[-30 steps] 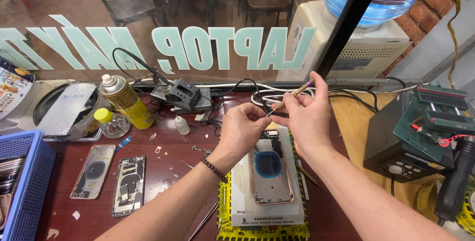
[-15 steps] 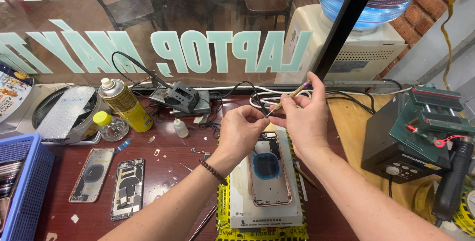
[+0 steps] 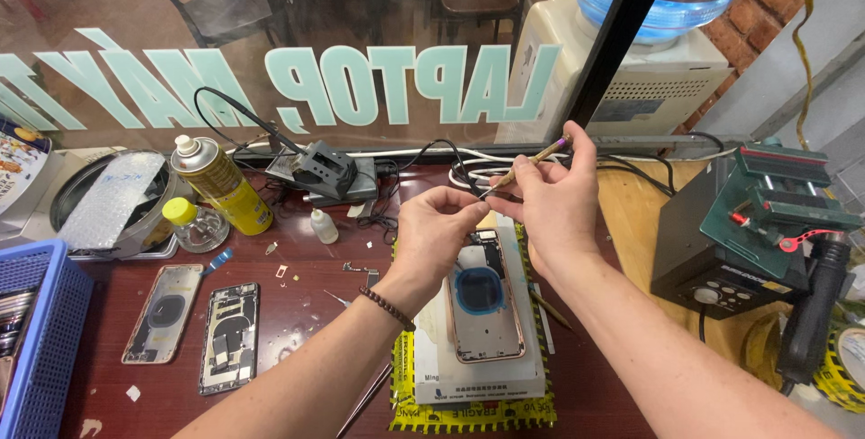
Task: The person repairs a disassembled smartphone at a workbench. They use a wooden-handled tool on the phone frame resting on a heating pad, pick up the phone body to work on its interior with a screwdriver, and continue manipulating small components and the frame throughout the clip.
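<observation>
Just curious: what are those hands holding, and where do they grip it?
The right hand holds a thin stick-like tool along its shaft; the left hand pinches at its tip.

Your right hand [image 3: 559,205] holds a thin wooden-handled tool [image 3: 523,169], tilted, its purple-tipped end up to the right and its fine metal point down to the left. The fingers [image 3: 455,200] of your left hand [image 3: 432,232] pinch at that point. Just below both hands lies an opened phone back [image 3: 482,299], rose-gold at the rim, with a blue ring at its middle, flat on a white block [image 3: 432,367] on the bench [image 3: 297,304].
</observation>
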`<state>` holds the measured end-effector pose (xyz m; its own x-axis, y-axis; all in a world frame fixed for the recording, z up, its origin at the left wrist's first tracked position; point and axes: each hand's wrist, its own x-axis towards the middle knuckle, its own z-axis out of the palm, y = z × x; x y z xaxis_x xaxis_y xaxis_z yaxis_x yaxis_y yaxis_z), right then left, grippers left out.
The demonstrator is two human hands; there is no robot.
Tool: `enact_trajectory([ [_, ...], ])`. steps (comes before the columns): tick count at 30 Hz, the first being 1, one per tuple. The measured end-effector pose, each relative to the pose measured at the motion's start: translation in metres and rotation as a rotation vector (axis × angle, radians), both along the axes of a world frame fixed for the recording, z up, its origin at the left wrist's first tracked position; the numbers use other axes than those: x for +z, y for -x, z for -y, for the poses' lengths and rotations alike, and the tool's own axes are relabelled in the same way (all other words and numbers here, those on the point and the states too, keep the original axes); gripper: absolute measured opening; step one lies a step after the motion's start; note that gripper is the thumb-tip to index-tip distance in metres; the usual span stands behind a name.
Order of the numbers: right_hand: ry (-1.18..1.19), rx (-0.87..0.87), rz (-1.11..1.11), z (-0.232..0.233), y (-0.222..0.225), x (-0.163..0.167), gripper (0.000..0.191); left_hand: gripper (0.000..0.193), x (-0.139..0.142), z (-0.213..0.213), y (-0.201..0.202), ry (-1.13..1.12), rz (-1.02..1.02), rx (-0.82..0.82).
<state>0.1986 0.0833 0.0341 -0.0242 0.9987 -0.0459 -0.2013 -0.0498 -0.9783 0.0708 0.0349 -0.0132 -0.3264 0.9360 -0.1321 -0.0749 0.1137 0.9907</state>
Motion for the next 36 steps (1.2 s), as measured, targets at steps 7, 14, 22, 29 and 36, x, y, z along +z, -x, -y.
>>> enact_trajectory([
  [7, -0.037, 0.003, -0.028, 0.005, -0.003, 0.004, 0.071, 0.016, -0.003, 0.003, -0.002, -0.036, 0.047, 0.0],
  [14, -0.079, 0.001, -0.011, 0.012, -0.001, 0.007, 0.069, 0.017, -0.005, 0.007, -0.002, -0.081, 0.076, -0.004],
  [22, -0.104, 0.018, 0.042, 0.014, -0.002, 0.007, 0.069, 0.017, -0.003, 0.008, -0.002, -0.073, 0.041, -0.004],
  [29, -0.091, 0.024, 0.07, 0.012, -0.003, 0.004, 0.07, 0.018, -0.004, 0.007, -0.001, -0.048, 0.028, -0.01],
  [36, -0.066, 0.022, 0.09, 0.013, -0.002, 0.005, 0.07, 0.018, -0.006, 0.005, -0.001, -0.058, 0.045, -0.02],
])
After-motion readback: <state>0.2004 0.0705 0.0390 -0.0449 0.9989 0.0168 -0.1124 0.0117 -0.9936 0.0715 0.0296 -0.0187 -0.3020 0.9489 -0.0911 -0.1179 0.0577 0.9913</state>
